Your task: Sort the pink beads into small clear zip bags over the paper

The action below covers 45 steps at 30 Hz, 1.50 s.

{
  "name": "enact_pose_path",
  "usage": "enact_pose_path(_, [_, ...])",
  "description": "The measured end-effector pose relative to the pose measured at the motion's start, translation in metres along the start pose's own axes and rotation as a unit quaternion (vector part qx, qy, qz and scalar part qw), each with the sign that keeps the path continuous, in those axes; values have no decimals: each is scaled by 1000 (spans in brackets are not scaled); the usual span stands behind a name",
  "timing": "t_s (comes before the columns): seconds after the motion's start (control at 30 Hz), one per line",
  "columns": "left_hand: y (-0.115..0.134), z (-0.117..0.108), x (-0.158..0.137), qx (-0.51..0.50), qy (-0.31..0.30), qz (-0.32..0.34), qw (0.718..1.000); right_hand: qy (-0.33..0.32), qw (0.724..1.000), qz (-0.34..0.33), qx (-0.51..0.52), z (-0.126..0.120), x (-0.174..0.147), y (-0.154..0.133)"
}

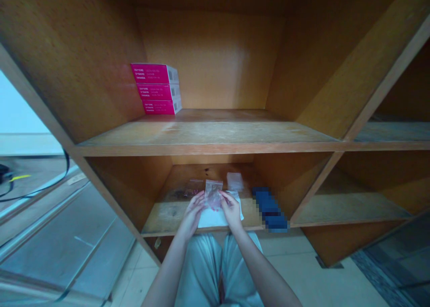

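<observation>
A small clear plastic bag (213, 200) with pinkish contents is held between my two hands over a white sheet of paper (211, 220) on the lower shelf. My left hand (195, 211) has its fingers closed at the bag's left edge. With thumb and fingers, my right hand (231, 210) pinches the bag's right edge. Just behind the held bag lies a zip bag (214, 185). To its left is another zip bag (194, 187) with small pink pieces in it. A stack of clear bags (235, 181) lies behind my right hand.
A blue, pixelated object (270, 211) lies at the right of the lower shelf, over its front edge. Three stacked pink boxes (156, 90) stand on the upper shelf (215, 132) at left. Wooden side panels bound the compartment. A cable (63, 175) hangs at far left.
</observation>
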<state>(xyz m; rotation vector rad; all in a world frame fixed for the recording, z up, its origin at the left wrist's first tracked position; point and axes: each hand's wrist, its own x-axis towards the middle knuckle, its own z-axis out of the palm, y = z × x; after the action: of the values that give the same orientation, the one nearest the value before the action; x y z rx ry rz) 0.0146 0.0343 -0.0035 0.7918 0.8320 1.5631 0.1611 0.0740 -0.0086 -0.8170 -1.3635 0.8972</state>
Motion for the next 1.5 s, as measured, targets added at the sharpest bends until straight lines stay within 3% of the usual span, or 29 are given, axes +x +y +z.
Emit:
enact_pose_path(0.17, [1,-3,3,-74,8,-24,997,16,1000,9,15,-4,10,-9])
enact_pose_path(0.33, [3,-2,3,-90,-3,-37,995,65,998,-3,1,-21,50,-12])
enact_pose_path(0.5, [4,-2,4,-93,-10,-47,995,134,990,28,10,-42,98,17])
enact_pose_path(0.67, [4,0,4,-98,-15,-50,994,125,990,66,16,-52,122,44])
enact_pose_path(1.17, [5,0,3,-105,-12,-43,993,63,988,88,-109,-66,119,76])
enact_pose_path(1.33, [5,0,3,-106,-12,-41,993,65,983,72,-155,-66,119,69])
enact_pose_path(1.5, [5,0,3,-104,-9,-41,994,61,977,5,-205,-65,114,49])
